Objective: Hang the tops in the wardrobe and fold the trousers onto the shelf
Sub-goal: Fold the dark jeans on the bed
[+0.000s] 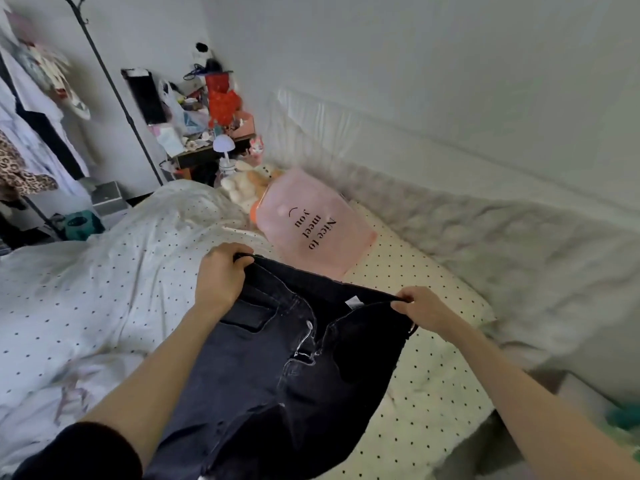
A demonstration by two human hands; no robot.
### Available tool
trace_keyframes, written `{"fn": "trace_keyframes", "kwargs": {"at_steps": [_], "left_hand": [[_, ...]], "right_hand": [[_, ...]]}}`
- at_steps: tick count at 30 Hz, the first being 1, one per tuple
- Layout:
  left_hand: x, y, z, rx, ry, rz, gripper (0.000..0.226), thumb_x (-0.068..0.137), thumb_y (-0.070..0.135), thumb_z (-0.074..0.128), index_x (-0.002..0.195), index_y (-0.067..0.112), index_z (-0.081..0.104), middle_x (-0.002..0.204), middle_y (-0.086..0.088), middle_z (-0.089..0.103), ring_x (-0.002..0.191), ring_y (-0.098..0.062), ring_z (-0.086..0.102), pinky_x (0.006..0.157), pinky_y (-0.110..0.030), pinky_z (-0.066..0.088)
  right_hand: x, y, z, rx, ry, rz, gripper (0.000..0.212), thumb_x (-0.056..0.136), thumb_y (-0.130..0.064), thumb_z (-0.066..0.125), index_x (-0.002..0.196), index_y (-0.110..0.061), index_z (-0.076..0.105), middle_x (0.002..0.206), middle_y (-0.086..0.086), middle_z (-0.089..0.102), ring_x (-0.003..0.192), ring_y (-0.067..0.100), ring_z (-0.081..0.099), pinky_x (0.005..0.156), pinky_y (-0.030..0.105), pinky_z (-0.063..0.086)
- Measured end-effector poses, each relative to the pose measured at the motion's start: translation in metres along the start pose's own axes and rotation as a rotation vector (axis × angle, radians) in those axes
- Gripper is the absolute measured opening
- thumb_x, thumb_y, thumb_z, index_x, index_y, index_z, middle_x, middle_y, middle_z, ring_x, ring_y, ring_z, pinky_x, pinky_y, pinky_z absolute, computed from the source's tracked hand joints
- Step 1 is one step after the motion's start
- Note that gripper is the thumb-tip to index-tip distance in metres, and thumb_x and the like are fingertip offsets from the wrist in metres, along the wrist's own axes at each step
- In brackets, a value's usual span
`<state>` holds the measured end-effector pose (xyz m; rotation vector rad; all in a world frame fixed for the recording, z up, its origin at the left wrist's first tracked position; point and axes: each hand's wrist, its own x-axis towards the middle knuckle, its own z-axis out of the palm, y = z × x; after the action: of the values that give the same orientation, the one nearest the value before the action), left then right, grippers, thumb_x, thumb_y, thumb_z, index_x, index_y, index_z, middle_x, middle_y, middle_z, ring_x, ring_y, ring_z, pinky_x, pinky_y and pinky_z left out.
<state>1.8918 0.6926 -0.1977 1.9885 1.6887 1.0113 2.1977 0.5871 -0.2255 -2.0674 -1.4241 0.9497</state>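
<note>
A pair of black jeans [277, 368] hangs in front of me over the bed, waistband up, zip open, legs dropping out of view at the bottom. My left hand [221, 278] grips the waistband at its left end. My right hand [420, 306] pinches the waistband at its right end. The waistband is stretched between the two hands. At the far left a black clothes rail [114, 88] holds hanging tops [27, 133], among them a white one and a leopard-print one.
The bed [86, 289] has a white dotted duvet bunched on the left and a cream dotted sheet on the right. A pink bag [311, 223] printed "Nice to meet you" lies near the wall. A cluttered bedside table [204, 150] stands beyond.
</note>
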Motion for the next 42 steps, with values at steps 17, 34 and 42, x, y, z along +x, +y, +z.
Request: {"fn": "trace_keyframes", "kwargs": {"at_steps": [17, 34, 42], "left_hand": [[0.060, -0.014, 0.188, -0.184, 0.000, -0.218, 0.015, 0.085, 0.008, 0.065, 0.100, 0.008, 0.067, 0.101, -0.005, 0.068, 0.090, -0.011, 0.057, 0.077, -0.010, 0.036], [0.100, 0.010, 0.444, 0.142, -0.420, -0.285, 0.044, 0.094, 0.021, 0.052, 0.137, 0.018, 0.043, 0.138, -0.005, 0.045, 0.128, -0.025, 0.038, 0.104, -0.045, 0.031], [-0.006, -0.053, 0.448, 0.222, -0.707, -0.418, 0.064, 0.099, 0.035, 0.040, 0.150, 0.026, 0.002, 0.157, 0.000, -0.012, 0.145, -0.022, -0.002, 0.115, -0.046, 0.013]], "right_hand": [[0.123, 0.135, 0.019, -0.038, -0.080, 0.111, 0.010, 0.089, -0.015, 0.058, 0.081, -0.015, 0.064, 0.073, -0.005, 0.061, 0.068, 0.011, 0.056, 0.063, 0.023, 0.046], [0.290, 0.257, -0.020, -0.562, -0.063, 0.006, 0.037, 0.096, -0.034, 0.046, 0.132, -0.023, 0.047, 0.130, -0.001, 0.050, 0.119, 0.020, 0.044, 0.095, 0.035, 0.038], [0.307, 0.224, 0.068, -0.717, -0.089, -0.734, 0.062, 0.085, -0.034, 0.062, 0.142, -0.017, 0.041, 0.147, 0.018, 0.038, 0.133, 0.035, 0.039, 0.104, 0.056, 0.037]]}}
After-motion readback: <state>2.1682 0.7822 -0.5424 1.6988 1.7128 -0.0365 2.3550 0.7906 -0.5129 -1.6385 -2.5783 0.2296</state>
